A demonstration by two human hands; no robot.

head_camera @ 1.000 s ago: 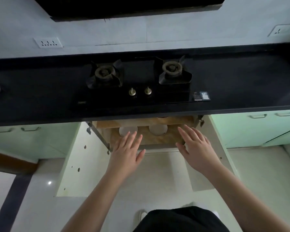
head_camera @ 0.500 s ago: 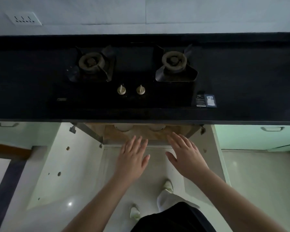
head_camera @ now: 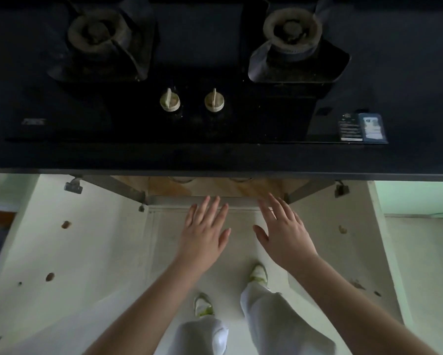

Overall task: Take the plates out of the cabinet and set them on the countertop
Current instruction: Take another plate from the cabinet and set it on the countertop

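Note:
Under the black countertop (head_camera: 215,160) the cabinet (head_camera: 215,188) stands open, showing a brown shelf. Only the near rims of two pale plates (head_camera: 182,179) (head_camera: 239,179) peek out below the counter edge; the rest is hidden. My left hand (head_camera: 205,231) and my right hand (head_camera: 284,231) hover side by side just in front of the shelf edge, palms down, fingers straight and spread. Neither hand holds or touches anything.
A two-burner gas hob (head_camera: 189,60) with two knobs (head_camera: 169,101) (head_camera: 214,101) fills the counter above the cabinet. Both cabinet doors (head_camera: 61,252) (head_camera: 348,239) swing wide open to left and right. My feet (head_camera: 257,272) stand on the pale floor.
The view has tilted down and closer to the counter, so the plates are now mostly hidden under its edge. Both hands have stayed open in front of the cabinet opening.

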